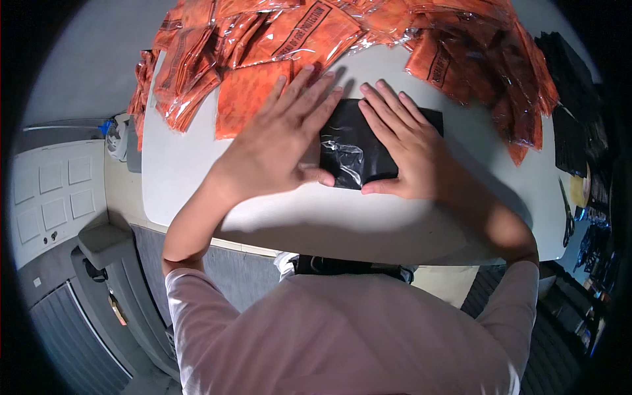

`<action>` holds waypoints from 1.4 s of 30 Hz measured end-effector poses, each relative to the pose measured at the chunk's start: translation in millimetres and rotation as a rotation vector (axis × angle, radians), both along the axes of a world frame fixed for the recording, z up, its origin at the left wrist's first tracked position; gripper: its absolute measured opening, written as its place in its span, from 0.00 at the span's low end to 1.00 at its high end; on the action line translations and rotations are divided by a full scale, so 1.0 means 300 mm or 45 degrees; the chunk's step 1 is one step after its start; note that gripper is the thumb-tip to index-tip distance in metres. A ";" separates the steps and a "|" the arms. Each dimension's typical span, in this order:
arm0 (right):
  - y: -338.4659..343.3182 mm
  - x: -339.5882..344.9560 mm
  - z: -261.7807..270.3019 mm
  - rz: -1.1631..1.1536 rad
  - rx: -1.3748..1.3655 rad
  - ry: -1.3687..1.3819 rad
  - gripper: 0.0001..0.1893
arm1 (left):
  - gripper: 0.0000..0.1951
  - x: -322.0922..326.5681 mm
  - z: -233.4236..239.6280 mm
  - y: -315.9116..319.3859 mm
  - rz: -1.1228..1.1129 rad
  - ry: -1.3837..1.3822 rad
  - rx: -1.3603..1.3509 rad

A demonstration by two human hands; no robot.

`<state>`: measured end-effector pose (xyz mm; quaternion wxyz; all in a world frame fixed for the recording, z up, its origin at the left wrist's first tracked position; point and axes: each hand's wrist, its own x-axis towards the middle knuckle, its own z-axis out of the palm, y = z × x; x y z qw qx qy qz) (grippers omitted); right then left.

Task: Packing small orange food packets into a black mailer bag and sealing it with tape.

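A black plastic packet (345, 143), flat and glossy with creases near its left end, lies on the white table (296, 217). My right hand (410, 143) rests palm down over its right part, fingers slightly spread and the thumb along the near edge. On the other side, my left hand (281, 138) lies palm down at the packet's left edge, its fingers apart and its thumb at the near left corner. Beyond my left hand is a folded orange cloth item in clear plastic (247, 98). Neither hand grips anything. Both palms hide part of what lies beneath.
Orange printed items in clear plastic (306, 34) are piled along the far side, with another heap (484, 64) at the right. Scissors (568, 217) and a roll of tape (578, 190) are at the right edge, near a stack of black packets (568, 128). A grey sofa (113, 247) stands left.
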<state>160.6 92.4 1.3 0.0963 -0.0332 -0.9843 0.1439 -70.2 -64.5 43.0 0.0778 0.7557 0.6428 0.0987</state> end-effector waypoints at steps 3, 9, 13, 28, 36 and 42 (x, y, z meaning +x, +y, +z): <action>0.019 -0.009 -0.004 -0.015 -0.076 0.131 0.43 | 0.26 -0.044 0.003 0.013 0.096 -0.072 -0.053; 0.027 -0.015 0.005 -0.163 0.029 0.321 0.17 | 0.17 -0.040 -0.038 0.024 0.088 -0.161 0.019; -0.004 0.002 0.007 -0.278 -0.078 0.204 0.12 | 0.17 -0.057 -0.077 0.050 -0.085 -0.294 0.209; -0.028 0.012 0.066 0.046 -0.062 0.518 0.24 | 0.11 0.028 -0.070 0.001 -0.228 0.052 0.368; -0.054 0.017 0.021 0.046 0.004 0.419 0.15 | 0.11 0.145 -0.115 0.010 -0.179 -0.043 0.469; -0.074 0.038 0.049 0.026 0.175 0.229 0.13 | 0.11 0.135 -0.147 0.003 -0.278 0.106 0.604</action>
